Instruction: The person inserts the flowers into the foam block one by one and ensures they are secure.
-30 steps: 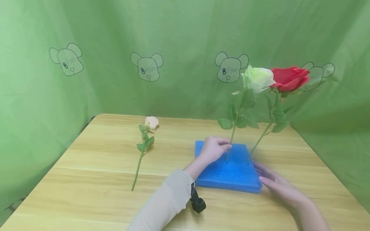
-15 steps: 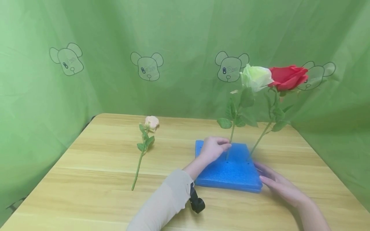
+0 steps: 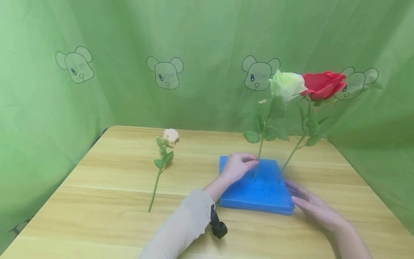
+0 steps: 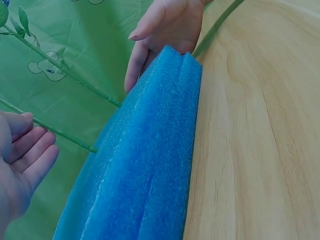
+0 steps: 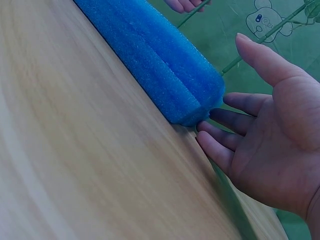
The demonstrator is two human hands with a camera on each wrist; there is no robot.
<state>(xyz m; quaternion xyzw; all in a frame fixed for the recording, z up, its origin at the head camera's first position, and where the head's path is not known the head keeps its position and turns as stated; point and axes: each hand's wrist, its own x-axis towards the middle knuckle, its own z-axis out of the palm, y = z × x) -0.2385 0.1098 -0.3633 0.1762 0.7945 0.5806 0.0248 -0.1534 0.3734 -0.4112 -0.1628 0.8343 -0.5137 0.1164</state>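
Observation:
My left hand (image 3: 239,167) pinches the lower stem of a pale green-white artificial rose (image 3: 286,85) between thumb and fingertips. That stem stands in a blue foam block (image 3: 255,196), just behind a small hole. A red artificial rose (image 3: 325,84) leans to the right, its stem also in the foam. Beside the block's right edge lies my right hand (image 3: 315,208), fingers extended and thumb near the front corner. In the right wrist view, the right fingertips (image 5: 217,115) are right at the end of the foam (image 5: 165,65), with the palm holding nothing.
A pale pink artificial rose (image 3: 170,136) lies on the wooden table (image 3: 97,201), left of the foam. A black strap-like piece (image 3: 220,228) hangs below the left sleeve (image 3: 184,223). Green curtains (image 3: 207,32) with printed bear heads enclose the table's back and sides.
The head view has tilted very slightly. Both hands, the standing roses and the foam block keep the same positions relative to one another.

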